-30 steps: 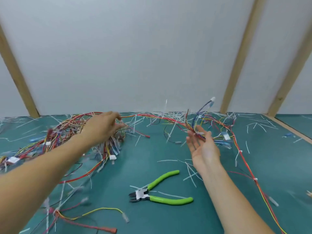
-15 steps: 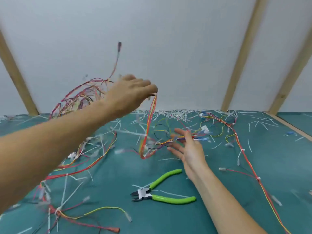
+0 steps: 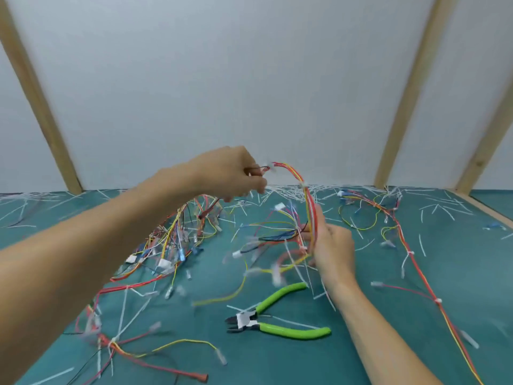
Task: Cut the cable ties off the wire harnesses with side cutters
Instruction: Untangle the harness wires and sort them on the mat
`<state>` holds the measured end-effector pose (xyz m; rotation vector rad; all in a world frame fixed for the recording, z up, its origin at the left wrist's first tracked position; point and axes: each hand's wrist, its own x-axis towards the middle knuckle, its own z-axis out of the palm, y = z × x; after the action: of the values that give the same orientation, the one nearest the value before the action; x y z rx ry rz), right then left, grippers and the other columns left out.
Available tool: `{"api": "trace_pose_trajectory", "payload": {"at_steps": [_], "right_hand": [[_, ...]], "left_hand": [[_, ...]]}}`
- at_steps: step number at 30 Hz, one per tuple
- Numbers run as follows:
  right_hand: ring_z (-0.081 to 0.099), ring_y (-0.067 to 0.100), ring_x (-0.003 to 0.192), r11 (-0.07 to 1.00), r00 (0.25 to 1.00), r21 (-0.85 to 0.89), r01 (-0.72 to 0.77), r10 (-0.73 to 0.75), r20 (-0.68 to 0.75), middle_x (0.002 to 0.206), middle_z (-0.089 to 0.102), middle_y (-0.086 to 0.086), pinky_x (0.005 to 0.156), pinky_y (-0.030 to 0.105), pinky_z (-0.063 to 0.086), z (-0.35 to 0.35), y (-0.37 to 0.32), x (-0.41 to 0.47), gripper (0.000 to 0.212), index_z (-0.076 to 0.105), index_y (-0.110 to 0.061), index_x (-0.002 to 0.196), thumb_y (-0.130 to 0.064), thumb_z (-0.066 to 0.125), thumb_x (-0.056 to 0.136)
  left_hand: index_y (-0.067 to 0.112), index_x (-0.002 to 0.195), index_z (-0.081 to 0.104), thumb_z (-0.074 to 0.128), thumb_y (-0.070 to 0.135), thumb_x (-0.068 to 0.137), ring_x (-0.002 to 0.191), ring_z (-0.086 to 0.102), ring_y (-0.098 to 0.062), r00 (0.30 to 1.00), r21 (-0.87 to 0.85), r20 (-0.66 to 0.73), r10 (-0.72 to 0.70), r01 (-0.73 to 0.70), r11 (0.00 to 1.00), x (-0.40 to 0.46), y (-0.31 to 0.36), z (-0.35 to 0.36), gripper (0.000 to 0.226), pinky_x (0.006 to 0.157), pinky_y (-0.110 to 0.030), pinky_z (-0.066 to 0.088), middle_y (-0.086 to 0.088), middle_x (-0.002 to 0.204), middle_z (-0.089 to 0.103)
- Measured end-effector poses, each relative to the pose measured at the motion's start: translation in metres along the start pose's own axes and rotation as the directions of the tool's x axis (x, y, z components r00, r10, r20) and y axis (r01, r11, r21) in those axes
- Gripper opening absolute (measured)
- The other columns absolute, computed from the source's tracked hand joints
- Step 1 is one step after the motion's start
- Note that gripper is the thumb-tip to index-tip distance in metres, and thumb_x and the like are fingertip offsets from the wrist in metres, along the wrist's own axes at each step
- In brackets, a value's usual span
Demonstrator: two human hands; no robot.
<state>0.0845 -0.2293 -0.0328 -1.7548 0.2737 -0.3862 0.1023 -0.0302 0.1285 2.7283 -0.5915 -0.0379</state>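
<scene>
I hold my left hand (image 3: 224, 173) raised above the green tabletop (image 3: 277, 362), its fingers (image 3: 254, 184) curled and pinching one end of a bundle of red, yellow and orange wires (image 3: 301, 182). From that grip the bundle arches to the right and drops into my right hand (image 3: 333, 248), which sits lower and nearer the tabletop; there the fingers close round the bundle, with the thumb pressed along the strands. A small white tie (image 3: 302, 185) shows on the arch just beside the top. Loose branches with white plugs hang from the bundle between my hands, blurred. The cutters (image 3: 273, 319) with bright green handles lie flat on the tabletop just in front of my right wrist, jaws pointing left, handles spread apart, touched by neither hand. A larger tangle of wires (image 3: 172, 240) rests under my left forearm, and another long red and yellow harness (image 3: 416, 270) trails down the right side. Cut white tie scraps (image 3: 288, 190) are scattered across the far part of the tabletop.
</scene>
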Motion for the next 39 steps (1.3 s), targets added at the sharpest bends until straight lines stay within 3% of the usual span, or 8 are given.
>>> {"api": "trace_pose_trajectory", "payload": {"at_steps": [4, 9, 12, 16, 23, 30, 36, 39], "right_hand": [[0.074, 0.025, 0.081, 0.781, 0.817, 0.347, -0.520, 0.335, 0.469, 0.101, 0.078, 0.016, 0.079, 0.043, 0.058, -0.009, -0.008, 0.011, 0.076, 0.078, -0.007, 0.095, -0.074, 0.043, 0.093], [0.067, 0.020, 0.091, 0.978, 0.798, 0.097, -0.184, 0.091, 0.596, 0.118, 0.066, 0.025, 0.086, 0.027, 0.054, -0.017, 0.006, 0.008, 0.026, 0.065, 0.012, 0.119, -0.005, 0.061, 0.100], [0.071, 0.030, 0.105, 0.984, 0.818, -0.094, -0.153, 0.180, 0.546, 0.118, 0.073, 0.020, 0.097, 0.043, 0.054, -0.014, 0.008, 0.005, 0.039, 0.067, -0.005, 0.120, -0.021, 0.082, 0.087], [0.063, 0.016, 0.090, 0.760, 0.833, -0.615, 0.210, 0.190, 0.519, 0.098, 0.067, -0.008, 0.073, 0.032, 0.047, -0.015, 0.000, -0.002, 0.058, 0.062, -0.029, 0.106, -0.059, 0.086, 0.064], [0.062, 0.033, 0.086, 0.548, 0.914, -0.776, 0.313, 0.048, 0.403, 0.085, 0.069, 0.001, 0.069, 0.033, 0.045, -0.015, 0.003, 0.000, 0.019, 0.067, -0.022, 0.089, -0.037, 0.064, 0.078], [0.040, 0.004, 0.044, 1.000, 0.930, 0.018, -0.012, 0.005, 0.368, 0.055, 0.055, -0.010, 0.044, 0.016, 0.031, -0.015, -0.006, 0.008, 0.027, 0.060, -0.017, 0.071, -0.021, 0.065, 0.098], [0.012, 0.002, 0.043, 0.280, 0.772, 0.740, -0.611, 0.003, 0.636, 0.057, 0.045, -0.008, 0.027, 0.016, 0.020, -0.032, -0.018, 0.019, 0.011, 0.058, -0.019, 0.092, -0.024, 0.049, 0.096], [0.012, 0.005, 0.043, 0.103, 0.748, 0.749, -0.655, -0.052, 0.662, 0.055, 0.038, -0.009, 0.029, 0.021, 0.034, -0.039, -0.013, 0.024, 0.033, 0.058, -0.019, 0.086, -0.029, 0.035, 0.107]], "left_hand": [[0.013, 0.109, 0.069, 0.052, 0.020, 0.102, 0.061, 0.065, -0.013, 0.930, -0.251, 0.293, 0.224, -0.151, 0.956, -0.020, 0.042, 0.032, 0.020, 0.059, -0.026, 0.053, 0.001, 0.075, 0.067], [0.030, 0.147, 0.039, 0.066, 0.028, 0.092, 0.132, 0.052, -0.010, 0.643, -0.585, 0.495, 0.585, -0.251, 0.771, -0.040, 0.039, 0.073, 0.061, 0.111, -0.029, 0.040, 0.005, 0.142, 0.057], [0.030, 0.153, 0.035, 0.061, 0.011, 0.093, 0.147, 0.036, -0.016, 0.556, -0.769, 0.477, 0.680, -0.109, 0.630, -0.042, -0.012, 0.053, 0.069, 0.114, -0.027, 0.035, 0.006, 0.158, 0.039], [0.020, 0.124, 0.067, 0.059, 0.037, 0.098, 0.107, 0.069, -0.017, 0.926, -0.702, 0.373, 0.053, 0.245, 0.669, -0.030, -0.078, 0.073, 0.032, 0.085, -0.034, 0.053, -0.004, 0.126, 0.069], [0.009, 0.103, 0.063, 0.049, 0.040, 0.103, 0.076, 0.064, -0.021, 0.855, -0.310, 0.027, -0.519, 0.500, 0.808, 0.001, -0.137, 0.120, 0.034, 0.064, -0.028, 0.051, -0.009, 0.097, 0.070], [0.004, 0.125, 0.059, 0.061, 0.035, 0.097, 0.112, 0.062, -0.033, 0.847, 0.015, -0.217, -0.485, 0.500, 0.866, 0.011, -0.219, 0.097, 0.042, 0.098, -0.040, 0.048, -0.019, 0.121, 0.067], [0.005, 0.136, 0.045, 0.047, 0.028, 0.097, 0.135, 0.044, -0.036, 0.741, 0.367, -0.211, -0.637, 0.664, 0.652, 0.010, -0.214, 0.096, 0.045, 0.109, -0.047, 0.039, -0.019, 0.147, 0.043], [0.017, 0.131, 0.053, 0.050, 0.027, 0.094, 0.120, 0.059, -0.030, 0.880, 0.480, -0.369, -0.297, 0.455, 0.750, 0.015, -0.139, 0.102, 0.038, 0.094, -0.043, 0.046, -0.007, 0.133, 0.058]]}}
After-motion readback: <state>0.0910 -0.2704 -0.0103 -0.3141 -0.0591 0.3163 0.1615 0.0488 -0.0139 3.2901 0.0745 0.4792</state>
